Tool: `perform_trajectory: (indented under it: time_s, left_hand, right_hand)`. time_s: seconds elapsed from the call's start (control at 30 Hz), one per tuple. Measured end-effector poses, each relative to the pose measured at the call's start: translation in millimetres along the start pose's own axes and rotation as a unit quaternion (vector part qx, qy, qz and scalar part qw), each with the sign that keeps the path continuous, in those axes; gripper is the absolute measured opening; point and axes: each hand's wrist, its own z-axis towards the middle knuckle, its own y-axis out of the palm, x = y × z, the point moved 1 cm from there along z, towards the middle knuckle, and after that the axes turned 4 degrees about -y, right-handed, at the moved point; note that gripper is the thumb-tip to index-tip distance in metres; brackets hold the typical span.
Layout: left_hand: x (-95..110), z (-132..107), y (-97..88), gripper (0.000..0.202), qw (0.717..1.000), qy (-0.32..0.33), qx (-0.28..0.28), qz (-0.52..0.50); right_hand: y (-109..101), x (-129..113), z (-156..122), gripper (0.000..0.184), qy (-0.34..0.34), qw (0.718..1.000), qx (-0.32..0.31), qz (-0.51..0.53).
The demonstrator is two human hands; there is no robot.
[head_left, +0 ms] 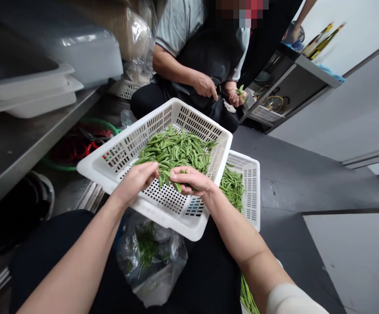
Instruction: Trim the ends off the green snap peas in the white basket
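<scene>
My right hand (192, 179) is closed around a few green snap pea pods (177, 186). Close beside it, at the tip of one pod, my left hand (139, 181) has its thumb and fingers pinched together; the exact bit they grip is hard to make out. Both hands are over the near side of a white slotted plastic basket (176, 229), tilted above my lap. A heap of snap peas (179, 148) fills its far part. Below the basket, a clear plastic bag (156, 285) on my lap contains green trimmings (147, 244).
Another white basket (255, 192) with pea pods stands to the right. Opposite, a person (183, 69) holds pods too. At left are a metal shelf (45, 139) with plastic tubs (45, 93) and a green-rimmed basket (61, 166) with scissors. Bottles (322, 42) stand on a cabinet.
</scene>
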Motion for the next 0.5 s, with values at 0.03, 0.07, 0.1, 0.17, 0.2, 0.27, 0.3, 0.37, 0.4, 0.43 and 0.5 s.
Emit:
perform_trajectory:
  time_s: [0.03, 0.07, 0.1, 0.17, 0.2, 0.27, 0.3, 0.37, 0.4, 0.43, 0.5]
  left_hand:
    - [0, 0, 4.6, 0.027, 1.000, 0.008, -0.005, 0.018]
    - [0, 0, 8.1, 0.029, 0.999, 0.016, -0.002, 0.034]
    - [0, 0, 10.4, 0.031, 0.999, 0.024, 0.006, 0.048]
    - [1, 0, 12.2, 0.033, 0.997, 0.035, 0.019, 0.063]
    - [0, 0, 12.0, 0.033, 0.998, 0.033, 0.017, 0.056]
    - [-1, 0, 11.4, 0.033, 1.000, 0.011, -0.017, 0.012]
    - [-2, 0, 11.3, 0.033, 0.999, -0.004, -0.045, -0.022]
    - [-5, 0, 11.8, 0.034, 0.989, -0.033, -0.100, -0.101]
    - [-6, 0, 12.3, 0.035, 0.982, -0.044, -0.120, -0.140]
    - [-6, 0, 13.1, 0.036, 0.973, -0.053, -0.134, -0.178]
    - [-7, -1, 14.7, 0.035, 0.955, -0.068, -0.157, -0.244]
  right_hand:
    - [3, 0, 1, 0.038, 0.002, 1.000, 0.002, -0.025]
    - [6, 0, 1, 0.038, -0.004, 0.998, 0.018, -0.064]
    - [9, 0, 1, 0.038, -0.021, 0.991, 0.050, -0.119]
    - [13, -2, 1, 0.038, -0.091, 0.951, 0.139, -0.260]
    - [15, -3, 1, 0.038, -0.135, 0.919, 0.173, -0.328]
    - [17, -5, 1, 0.037, -0.204, 0.863, 0.177, -0.427]
    - [17, -5, 0, 0.036, -0.225, 0.848, 0.154, -0.453]
    - [16, -6, -1, 0.033, -0.247, 0.842, 0.109, -0.467]
    - [15, -6, -2, 0.031, -0.256, 0.844, 0.100, -0.460]
    - [16, -6, -3, 0.029, -0.264, 0.850, 0.100, -0.445]
    - [17, -6, -5, 0.025, -0.275, 0.873, 0.104, -0.390]
